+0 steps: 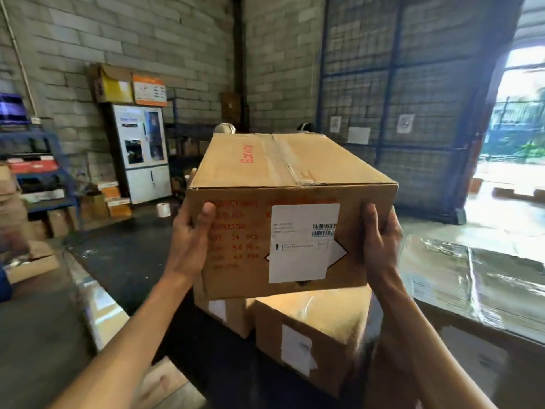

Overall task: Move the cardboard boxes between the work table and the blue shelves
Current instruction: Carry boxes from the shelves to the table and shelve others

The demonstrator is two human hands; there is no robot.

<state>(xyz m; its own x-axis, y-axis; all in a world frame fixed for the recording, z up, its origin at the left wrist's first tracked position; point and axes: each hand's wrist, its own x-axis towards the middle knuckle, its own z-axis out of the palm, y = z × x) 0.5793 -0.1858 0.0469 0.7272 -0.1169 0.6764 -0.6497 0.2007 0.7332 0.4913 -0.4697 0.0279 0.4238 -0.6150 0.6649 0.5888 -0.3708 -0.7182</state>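
- Head view shows the left hand (193, 236) pressed on the left side of a big brown cardboard box with a taped top and red letters (290, 208), thumb on the front face, other fingers hidden round the corner.
- The right hand (380, 234) holds the right side the same way, thumb on the front. So both hands are clamped on the box, one on each side, and the box is up in the air between them.
- Nothing holds the box from below. I think it could slide down if the squeeze gets weak, because the sides look smooth.
- The white paper label with a barcode (303, 242) sits between the two thumbs. A thumb that slips onto it may slide more.
- Just under the hands sit two more brown cardboard boxes with white labels (312, 335). The held box hangs close over them. If it drops, it could hit them or bump them out of place.
- To the right of the right hand lies a flat stack wrapped in shiny clear plastic (477, 278). A wide swing could knock into it.
- Far off past the left hand stand the blue metal shelves (48, 175), well apart from the box. The walk there is long, I guess, so tired hands could let go.
- The dark floor (129, 255) beyond the left hand has a small white roll (164, 209) on it. Someone carrying a box may not see it and could trip.
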